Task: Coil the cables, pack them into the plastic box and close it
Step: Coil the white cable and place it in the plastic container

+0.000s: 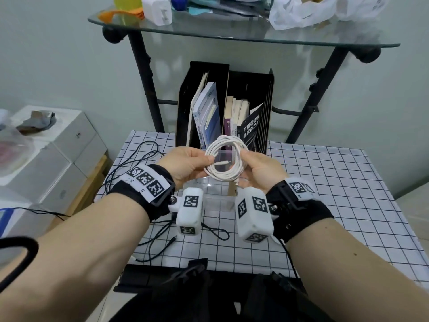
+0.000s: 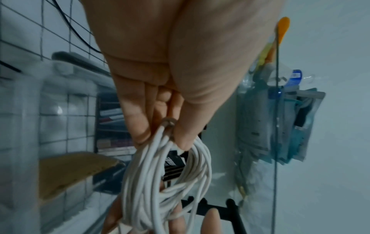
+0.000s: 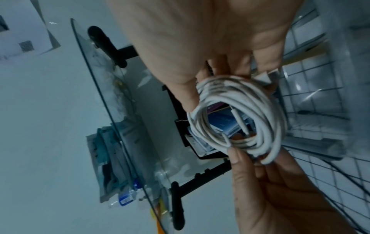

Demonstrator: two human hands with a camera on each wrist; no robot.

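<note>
A white cable (image 1: 224, 156) wound into a round coil hangs in the air between both hands, above the clear plastic box (image 1: 218, 201). My left hand (image 1: 185, 165) pinches the coil's left side, where a white plug end pokes into the ring. My right hand (image 1: 257, 168) grips the coil's right side with thumb and fingers. The left wrist view shows the coil (image 2: 168, 182) hanging from the left fingertips (image 2: 140, 133). In the right wrist view the coil (image 3: 236, 120) spans between both hands. A thin black cable (image 1: 130, 163) lies loose on the checked tablecloth.
A black file holder (image 1: 225, 108) with books stands just behind the box. A glass shelf (image 1: 232, 33) on black legs carries clutter above it. White boxes (image 1: 53, 154) stack at the left. The grid-patterned tablecloth (image 1: 325, 182) extends to the right.
</note>
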